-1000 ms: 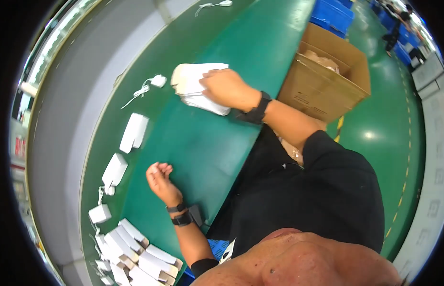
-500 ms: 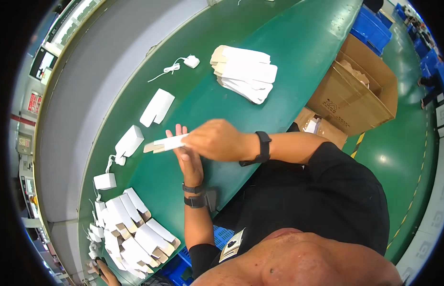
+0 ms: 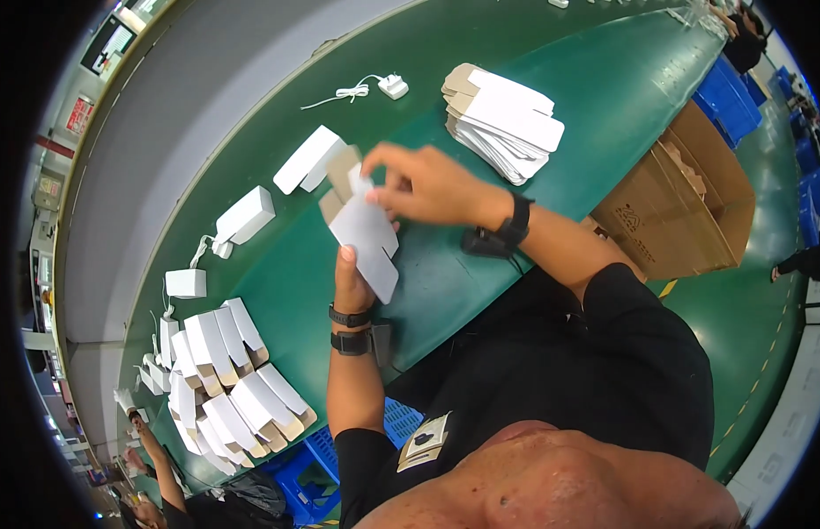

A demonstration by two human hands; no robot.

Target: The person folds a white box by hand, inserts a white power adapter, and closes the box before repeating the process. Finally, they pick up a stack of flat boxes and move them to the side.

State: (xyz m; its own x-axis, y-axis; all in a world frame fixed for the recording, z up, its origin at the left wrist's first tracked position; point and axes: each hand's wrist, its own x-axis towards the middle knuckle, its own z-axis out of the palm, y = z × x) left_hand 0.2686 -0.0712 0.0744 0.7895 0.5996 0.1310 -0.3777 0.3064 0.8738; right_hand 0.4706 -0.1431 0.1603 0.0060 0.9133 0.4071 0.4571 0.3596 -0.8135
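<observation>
A white folding carton [image 3: 367, 240] with bare brown flaps at its upper end is between my hands, its broad white face turned up and its lower end slanting toward me. My left hand [image 3: 351, 284] grips it from below, the thumb on its near left edge. At the carton's upper end, my right hand [image 3: 432, 183] has thumb and fingers closed at a small white flap, slightly smeared by motion. Beyond the right hand lies a stack of flat white cartons [image 3: 511, 123]. Several opened white cartons [image 3: 220, 348] stand grouped at the lower left.
Along the table's far side are a white plug charger with cable [image 3: 394, 86], white boxes [image 3: 245, 214] and more chargers. A large brown cardboard box [image 3: 670, 207] and blue bins [image 3: 723, 97] stand right of the green table [image 3: 595, 66]. Another person's arm [image 3: 163, 463] reaches in at lower left.
The carton, seen narrow and edge-on before, now shows its broad face. My left hand has gone from flat fingers to gripping it, and my right hand has moved up to its flap end.
</observation>
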